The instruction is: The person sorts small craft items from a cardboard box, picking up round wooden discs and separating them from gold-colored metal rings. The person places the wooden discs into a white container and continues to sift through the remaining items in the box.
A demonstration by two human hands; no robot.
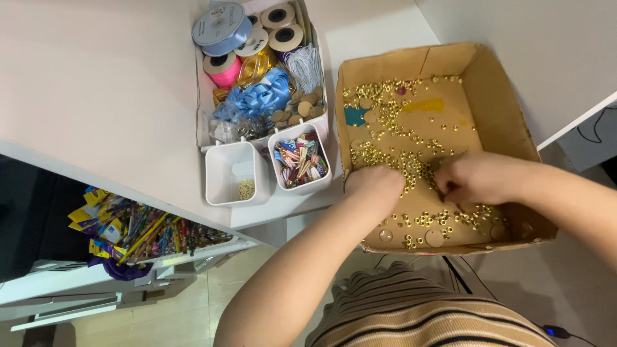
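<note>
A shallow cardboard box lies on a white table, its floor strewn with several small gold beads and a few round wooden discs. Both my hands are inside it. My left hand rests knuckles up on the beads near the box's left wall, fingers curled under. My right hand is bunched just to its right, fingertips pinched down among the beads. Whether either hand holds beads is hidden.
A white tray holds ribbon spools, a blue bow and wooden discs. In front stand two white cups: one with a few gold beads, one with coloured tassels. A lower shelf at left holds colourful packets.
</note>
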